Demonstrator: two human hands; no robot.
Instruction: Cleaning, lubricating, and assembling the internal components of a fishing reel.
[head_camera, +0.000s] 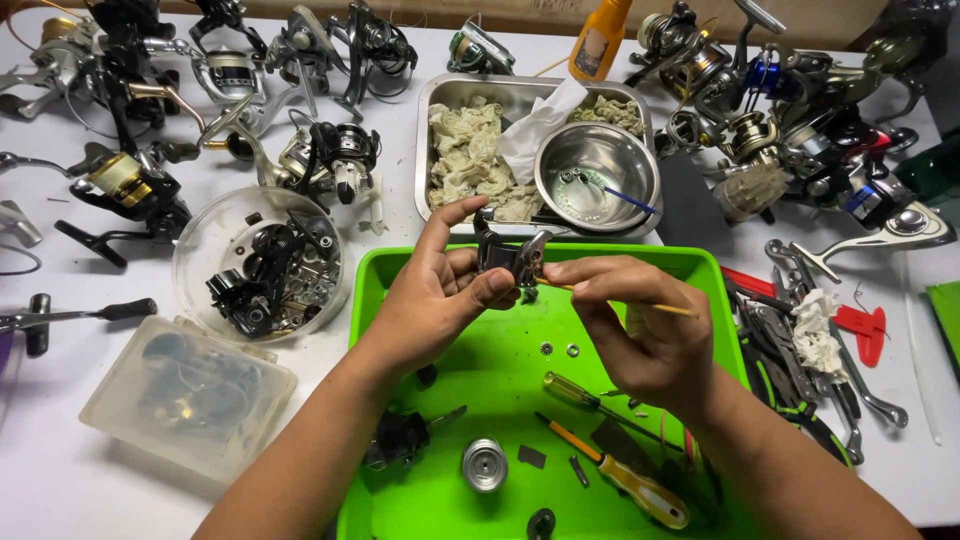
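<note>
My left hand (440, 290) grips a dark metal fishing reel body (508, 255) above the far part of a bright green tray (400, 265). My right hand (645, 325) pinches a thin yellow-handled brush or stick (668, 307), its tip touching the reel body. In the tray below lie two yellow-handled screwdrivers (620, 478), a silver spool (485, 465), a black reel part (400, 437), small washers (560, 349) and other small pieces.
Behind the tray stands a steel pan (432, 120) of rags holding a steel bowl (597, 175). A clear round lid (262, 262) with dark parts and a clear plastic box (190, 395) are at left. Several fishing reels (330, 155), an orange bottle (598, 38) and tools (800, 340) crowd the white table.
</note>
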